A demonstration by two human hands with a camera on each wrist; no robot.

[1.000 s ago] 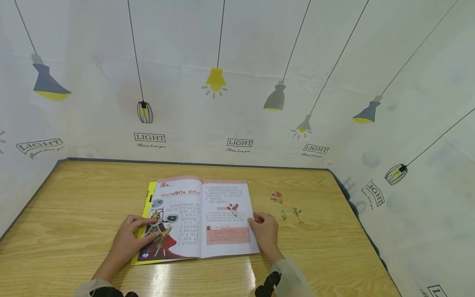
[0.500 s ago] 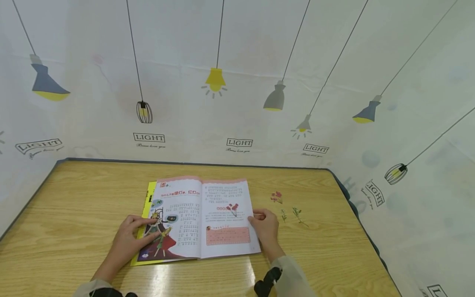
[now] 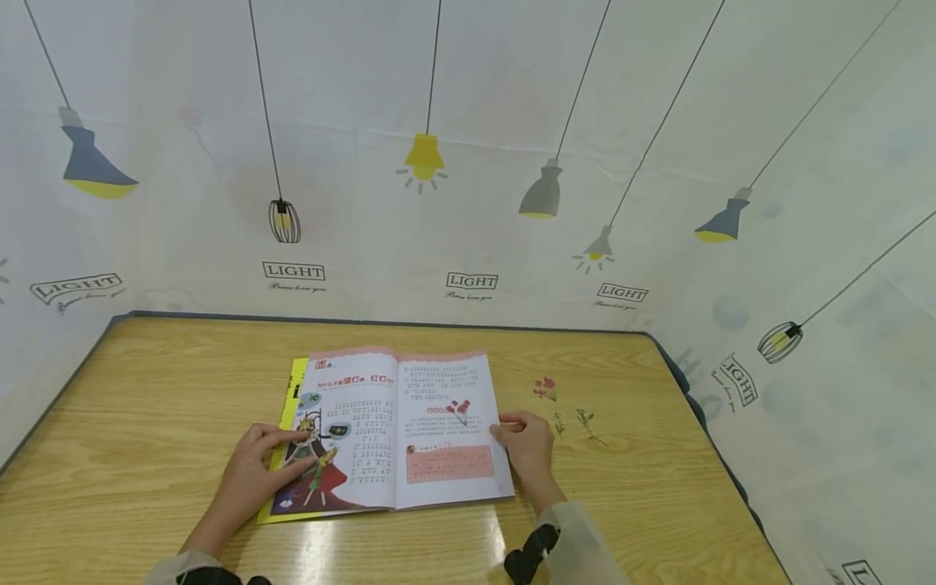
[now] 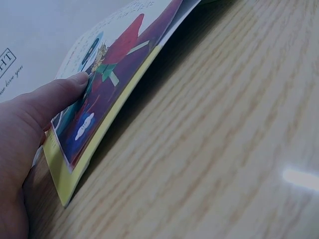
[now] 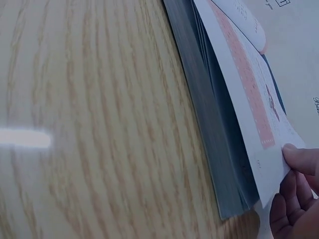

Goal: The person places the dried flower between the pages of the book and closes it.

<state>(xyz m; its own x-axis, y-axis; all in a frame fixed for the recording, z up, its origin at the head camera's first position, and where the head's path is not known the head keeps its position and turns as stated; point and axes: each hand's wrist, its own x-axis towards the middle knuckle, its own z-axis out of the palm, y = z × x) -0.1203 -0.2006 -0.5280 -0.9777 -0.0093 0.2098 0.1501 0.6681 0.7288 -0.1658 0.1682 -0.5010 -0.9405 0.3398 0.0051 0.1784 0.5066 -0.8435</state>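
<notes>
A: Your left hand (image 3: 256, 463) is pressing on the left page (image 3: 366, 414), thumb and forefinger stretched out, while your right hand (image 3: 530, 451) is pinching the outer edge of the right page (image 3: 446, 439), thumb on top. The two are working apart, at opposite sides of the open book (image 3: 396, 443), which is lying on the table (image 3: 161, 382).

B: How should you be handling that edge?

A: Lightly, I'd judge. Your sheet is bowing off the page block (image 5: 219, 169) and leaving a dark gap, so you're wanting slow, even movement that isn't creasing the corner. Keep your left hand bearing down so the book isn't sliding.

B: And that red flower motif (image 3: 458, 412) on the page?

A: You can't be sure from here whether it's real or printed. Treat it as real: tilting could be shifting it.

B: What else are you dealing with?

A: Thin white paper with a flat pink panel (image 3: 449, 464), a yellow cover (image 4: 62, 174) peeking out beneath, and wood grain that's catching glare. Beyond your right hand, a clustered red sprig (image 3: 544, 388), a small green sprig (image 3: 559, 424) and a longer green sprig (image 3: 586, 421) are lying loose, wispy and probably brittle.
</notes>
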